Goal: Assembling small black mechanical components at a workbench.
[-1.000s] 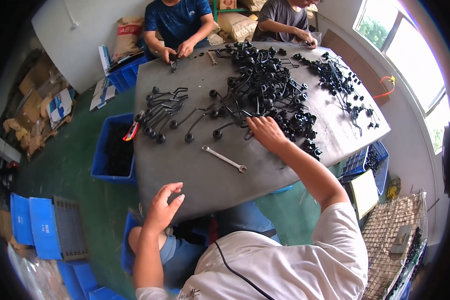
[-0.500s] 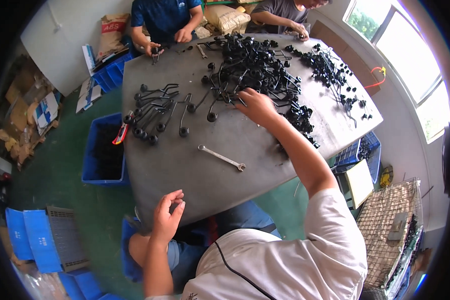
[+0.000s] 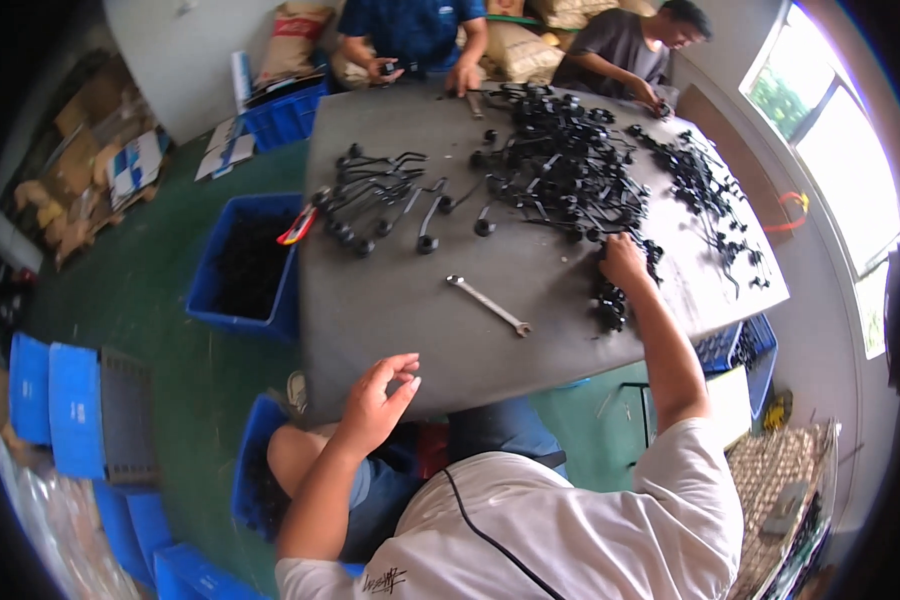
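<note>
My right hand reaches to the near right edge of a big pile of black bent metal rods with round knobs. Its fingers are curled down among small black pieces; what they grip is too small to make out. Over the table's near edge hovers my left hand, fingers apart and slightly bent, holding nothing. Between the hands, a silver combination wrench lies on the grey tabletop. Several knobbed rods lie in a loose row at the left.
A red utility knife lies at the left table edge, above a blue bin of dark parts. More black pieces spread along the right side. Two co-workers sit across the table, handling parts; a second wrench lies near one.
My right hand has moved from the middle of the pile right and nearer, to the small pieces at its edge. My left hand stays open. The view has shifted left.
</note>
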Demonstrator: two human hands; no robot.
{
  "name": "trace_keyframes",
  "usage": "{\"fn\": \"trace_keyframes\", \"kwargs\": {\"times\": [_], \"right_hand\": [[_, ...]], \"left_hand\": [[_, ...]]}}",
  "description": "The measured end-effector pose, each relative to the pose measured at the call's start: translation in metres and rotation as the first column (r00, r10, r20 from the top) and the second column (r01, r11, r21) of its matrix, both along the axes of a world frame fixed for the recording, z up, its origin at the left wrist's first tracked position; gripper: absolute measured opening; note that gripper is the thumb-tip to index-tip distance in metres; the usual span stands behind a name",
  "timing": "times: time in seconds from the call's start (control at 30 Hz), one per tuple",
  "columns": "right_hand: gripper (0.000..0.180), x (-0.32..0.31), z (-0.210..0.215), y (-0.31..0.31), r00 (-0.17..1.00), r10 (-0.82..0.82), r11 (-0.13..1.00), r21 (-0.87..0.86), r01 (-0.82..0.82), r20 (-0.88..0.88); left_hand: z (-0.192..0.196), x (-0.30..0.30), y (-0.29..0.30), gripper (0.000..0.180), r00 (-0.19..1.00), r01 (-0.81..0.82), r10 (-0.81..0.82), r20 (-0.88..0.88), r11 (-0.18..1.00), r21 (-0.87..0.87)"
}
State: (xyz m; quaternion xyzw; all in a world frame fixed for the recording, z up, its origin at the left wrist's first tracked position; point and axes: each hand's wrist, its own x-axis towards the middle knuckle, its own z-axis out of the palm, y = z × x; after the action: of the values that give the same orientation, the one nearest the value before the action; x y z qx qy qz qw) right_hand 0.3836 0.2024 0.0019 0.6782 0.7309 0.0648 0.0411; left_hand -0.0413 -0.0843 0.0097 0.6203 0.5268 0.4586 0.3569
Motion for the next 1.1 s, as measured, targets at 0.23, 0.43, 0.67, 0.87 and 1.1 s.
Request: {"fn": "trace_keyframes", "kwargs": {"times": [0.23,0.43,0.67,0.87,1.1], "right_hand": [[0.039,-0.069,0.024,-0.048,0.867,0.196,0.968,0.233,-0.096,-0.459],[0.039,-0.149,0.045,-0.104,0.174,-0.358,0.738,-0.393,-0.548,-0.917],[0.032,-0.239,0.005,-0.126,0.357,0.145,0.431,-0.266,-0.862,-0.923],[0.027,-0.209,-0.008,-0.112,0.55,0.578,0.742,0.106,-0.663,-0.603],[0.028,-0.221,0.014,-0.069,0.686,0.387,0.92,0.206,-0.334,-0.617]], "left_hand": [[-0.006,-0.004,-0.003,0.033,0.996,-0.078,0.081,0.042,0.994,-0.071],[0.003,0.005,0.016,0.05,0.986,-0.125,0.127,-0.109,0.992,0.032],[-0.009,0.008,0.042,0.072,0.824,-0.022,0.189,-0.534,0.953,0.303],[-0.025,0.019,0.054,0.054,0.866,-0.133,0.279,-0.415,0.929,0.346],[-0.037,0.029,0.055,0.063,0.86,-0.115,0.242,-0.449,0.95,0.291]]}}
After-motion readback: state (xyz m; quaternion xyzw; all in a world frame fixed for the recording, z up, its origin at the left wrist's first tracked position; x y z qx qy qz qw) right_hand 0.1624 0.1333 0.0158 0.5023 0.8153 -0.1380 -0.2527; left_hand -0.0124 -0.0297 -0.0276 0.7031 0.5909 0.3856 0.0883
